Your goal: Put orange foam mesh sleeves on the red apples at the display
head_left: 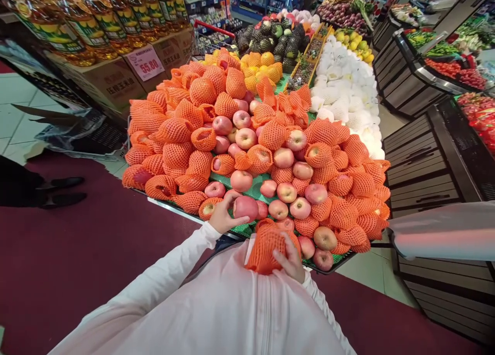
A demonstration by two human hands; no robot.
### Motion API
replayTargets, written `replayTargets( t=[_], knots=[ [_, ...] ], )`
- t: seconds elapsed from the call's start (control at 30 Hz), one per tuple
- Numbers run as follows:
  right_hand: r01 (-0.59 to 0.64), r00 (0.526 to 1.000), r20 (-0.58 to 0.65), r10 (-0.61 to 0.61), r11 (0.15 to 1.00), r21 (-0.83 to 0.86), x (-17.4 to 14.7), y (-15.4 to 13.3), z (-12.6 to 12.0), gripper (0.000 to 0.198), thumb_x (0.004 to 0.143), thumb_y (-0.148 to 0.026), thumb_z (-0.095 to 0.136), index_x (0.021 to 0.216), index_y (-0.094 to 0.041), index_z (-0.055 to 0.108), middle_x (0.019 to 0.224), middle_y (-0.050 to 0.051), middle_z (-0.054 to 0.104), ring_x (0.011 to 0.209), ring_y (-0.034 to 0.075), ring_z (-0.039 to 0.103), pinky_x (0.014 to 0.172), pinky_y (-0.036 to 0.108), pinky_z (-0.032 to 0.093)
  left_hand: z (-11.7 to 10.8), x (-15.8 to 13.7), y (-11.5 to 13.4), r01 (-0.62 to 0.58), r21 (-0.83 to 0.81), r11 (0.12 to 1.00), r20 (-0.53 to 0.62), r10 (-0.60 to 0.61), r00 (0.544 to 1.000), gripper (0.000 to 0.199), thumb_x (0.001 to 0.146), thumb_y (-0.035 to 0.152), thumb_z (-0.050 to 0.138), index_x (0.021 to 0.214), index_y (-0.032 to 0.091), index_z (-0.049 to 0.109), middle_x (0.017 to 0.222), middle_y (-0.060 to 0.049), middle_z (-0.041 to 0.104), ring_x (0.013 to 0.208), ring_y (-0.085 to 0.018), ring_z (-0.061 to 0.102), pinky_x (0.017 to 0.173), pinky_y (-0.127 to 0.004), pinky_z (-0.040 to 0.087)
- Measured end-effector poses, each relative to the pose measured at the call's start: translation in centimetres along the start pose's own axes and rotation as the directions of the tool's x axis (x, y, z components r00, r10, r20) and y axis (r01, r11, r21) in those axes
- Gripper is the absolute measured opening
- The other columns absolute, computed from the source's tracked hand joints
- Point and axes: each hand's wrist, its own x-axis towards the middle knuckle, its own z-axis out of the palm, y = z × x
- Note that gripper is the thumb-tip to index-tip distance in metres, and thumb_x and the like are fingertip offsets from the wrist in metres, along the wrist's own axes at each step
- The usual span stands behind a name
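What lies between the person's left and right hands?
In the head view, chiefly the red apple gripped by the left hand, then the orange foam netting held by the right hand.

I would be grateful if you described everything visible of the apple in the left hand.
The apple is rounded, deep pinkish-red, with smooth-looking skin, unwrapped on its visible side. The left hand holds it between thumb and fingers at the display's front. Whether it touches neighbouring fruit is unclear.

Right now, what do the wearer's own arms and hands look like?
The left hand and right hand are bare, without gloves; the right is slightly blurred. Both arms wear long, creased white sleeves ending at the wrists, with a pale zip-front top.
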Motion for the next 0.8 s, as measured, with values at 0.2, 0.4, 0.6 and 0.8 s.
replayTargets(
  t=[0.2, 0.4, 0.6, 0.8],
  knots=[
    [0.195, 0.931, 0.323, -0.169, 0.979, -0.051, 1.2, -2.0, 0.9, 0.041, 0.086, -0.042, 0.062, 0.122, -0.023, 0.060, 0.116, 0.007, 0.068, 0.107, 0.023, 0.065, 0.097, 0.037, 0.050, 5.9, -1.4, 1.9, 0.330, -0.558, 0.762, 0.169, -0.284, 0.944, 0.069, 0.071, 0.064, 0.066, 0.120, 0.016, 0.056, 0.119, -0.011, 0.061, 0.113, -0.029, 0.055, 0.099, -0.040, 0.041],
    [0.177, 0.973, 0.165, -0.159, 0.979, -0.099, 0.9, -1.8, 1.6, 0.026, 0.089, -0.036, 0.059, 0.111, -0.023, 0.064, 0.099, 0.004, 0.073, 0.088, 0.019, 0.070, 0.081, 0.030, 0.056, 7.2, -3.3, 2.6, 0.545, -0.647, 0.532, 0.404, -0.367, 0.838, 0.063, 0.069, 0.053, 0.075, 0.120, 0.020, 0.060, 0.122, -0.008, 0.062, 0.118, -0.028, 0.052, 0.103, -0.038, 0.037],
    [0.216, 0.938, -0.192, -0.289, 0.919, -0.329, 0.8, -2.5, 1.0, 0.011, 0.082, -0.033, 0.067, 0.085, -0.021, 0.068, 0.073, 0.001, 0.071, 0.062, 0.015, 0.065, 0.060, 0.026, 0.053, 7.1, -4.0, 2.3, 0.510, -0.770, 0.382, 0.397, -0.339, 0.853, 0.052, 0.076, 0.042, 0.071, 0.122, 0.022, 0.058, 0.118, -0.005, 0.063, 0.112, -0.023, 0.056, 0.102, -0.035, 0.038],
    [0.232, 0.898, -0.298, -0.324, 0.923, -0.307, 2.2, -3.4, 0.4, 0.027, 0.072, -0.038, 0.078, 0.068, -0.021, 0.058, 0.058, -0.004, 0.057, 0.049, 0.010, 0.048, 0.047, 0.023, 0.041, 6.1, -4.5, 3.0, 0.557, -0.772, 0.305, 0.559, -0.091, 0.824, 0.070, 0.061, 0.049, 0.081, 0.119, 0.017, 0.057, 0.104, -0.010, 0.068, 0.098, -0.028, 0.064, 0.091, -0.040, 0.045]
  ],
)
